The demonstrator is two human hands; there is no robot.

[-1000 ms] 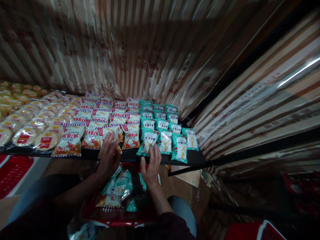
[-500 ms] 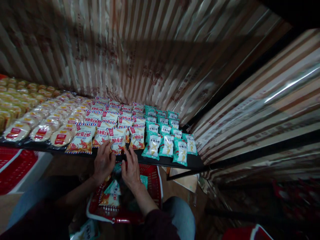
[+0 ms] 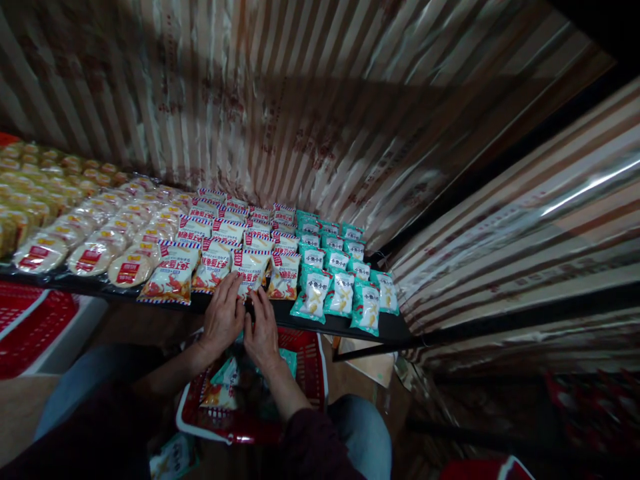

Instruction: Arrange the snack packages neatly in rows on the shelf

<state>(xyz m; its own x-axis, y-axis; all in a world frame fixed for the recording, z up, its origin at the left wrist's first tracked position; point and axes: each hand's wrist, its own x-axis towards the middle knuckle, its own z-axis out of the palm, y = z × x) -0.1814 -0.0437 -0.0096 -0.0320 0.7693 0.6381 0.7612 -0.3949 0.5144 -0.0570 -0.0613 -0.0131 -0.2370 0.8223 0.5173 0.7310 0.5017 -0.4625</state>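
A white and orange snack bag [image 3: 250,267] with a striped top edge leans in the front row of a dark shelf [image 3: 200,304]. My left hand [image 3: 225,315] has its fingers on the bag's lower left corner. At the lower right corner, the fingers of my right hand [image 3: 262,327] press against the same bag, so it sits between both hands. Matching bags flank it: one to the left [image 3: 213,265] and one to the right [image 3: 284,276]. My fingers cover the bag's bottom edge.
Green snack bags [image 3: 314,293] stand in rows on the right, round wrapped crackers [image 3: 131,267] on the left. Below my hands a red basket [image 3: 314,373] holds loose bags. Another red basket [image 3: 40,327] is at left. Striped sheeting [image 3: 300,100] hangs behind; a dark bar [image 3: 465,330] runs right.
The front snack bag has shifted slightly back and right, lining up with its neighbours. My hands have followed it and now sit closer together. The view has shifted a little.
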